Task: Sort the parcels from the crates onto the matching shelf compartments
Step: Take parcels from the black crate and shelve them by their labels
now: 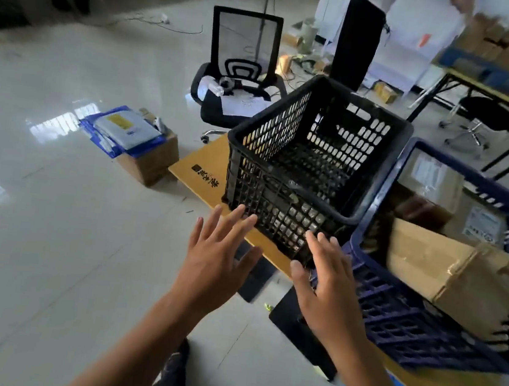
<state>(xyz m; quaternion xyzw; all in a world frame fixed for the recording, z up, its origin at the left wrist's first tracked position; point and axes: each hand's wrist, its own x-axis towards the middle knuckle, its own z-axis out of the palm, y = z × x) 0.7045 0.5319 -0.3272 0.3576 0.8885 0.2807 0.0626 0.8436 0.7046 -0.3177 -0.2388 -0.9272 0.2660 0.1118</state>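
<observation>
Head view, the only one we get: both hands are out in front, low centre of the frame — the left hand spread wide with nothing in it, the right hand just as open and empty, its fingertips right at the near wall of the black crate. That crate sits at centre on the wooden tabletop and looks emptied out. The parcels are at the right: cardboard boxes piled in the blue crate, which presses against the black one.

The risk, as I judge it — shove or lift the black crate and it may drag the blue crate, whose near side seems to overhang the table edge, tipping boxes out.

Hard to read: no shelf is in view at all, the right edge is smeared, and the labels on the boxes are illegible.
</observation>
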